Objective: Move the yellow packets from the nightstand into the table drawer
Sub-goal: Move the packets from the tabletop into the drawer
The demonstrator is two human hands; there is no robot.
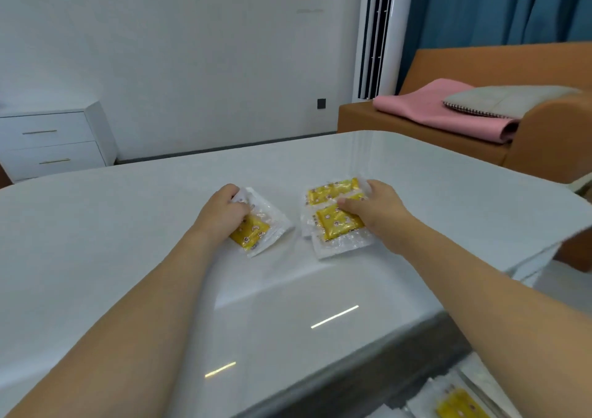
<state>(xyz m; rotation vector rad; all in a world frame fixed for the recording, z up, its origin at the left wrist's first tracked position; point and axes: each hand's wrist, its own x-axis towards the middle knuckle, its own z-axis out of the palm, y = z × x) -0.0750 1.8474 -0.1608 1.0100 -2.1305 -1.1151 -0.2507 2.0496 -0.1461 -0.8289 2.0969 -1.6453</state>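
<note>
— While both hands sit on packets on the white counter (128, 225), what is the grip?

— Left hand (221, 214) curls its fingers over one yellow packet (256, 230); right hand (373, 208) pinches the stacked pair (336, 222).

— Orientation?

— Left packet's long axis runs diagonally, toward the near right; the pair lies roughly crosswise.

— Advice?

— Grip the sealed edges firmly, lift flat, carry to the drawer (461, 401) at near right.

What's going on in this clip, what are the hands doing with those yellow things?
A person is gathering yellow packets off a white table. The left hand grips one packet, while the right hand holds a pair of packets that overlap each other. All three lie on the tabletop. At the bottom right, another packet already lies in what looks like an open drawer below the table edge.
</note>
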